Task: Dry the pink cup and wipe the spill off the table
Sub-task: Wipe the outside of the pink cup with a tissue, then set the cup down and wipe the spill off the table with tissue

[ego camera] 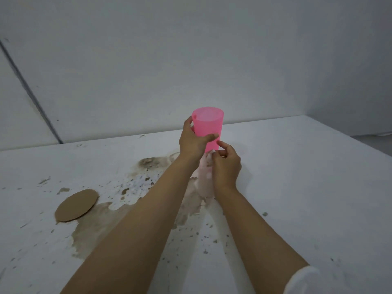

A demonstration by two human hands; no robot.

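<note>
My left hand grips the pink cup around its side and holds it above the white table, wide end up. My right hand is just under the cup's lower end, its fingers closed on a pale, damp cloth or tissue that hangs down toward the table. A brown spill spreads across the table under my forearms, with a darker patch farther back and several specks scattered around.
A round brown cardboard coaster lies flat on the table at the left, at the edge of the spill. A grey wall stands behind the table. The table's right edge runs diagonally at the far right.
</note>
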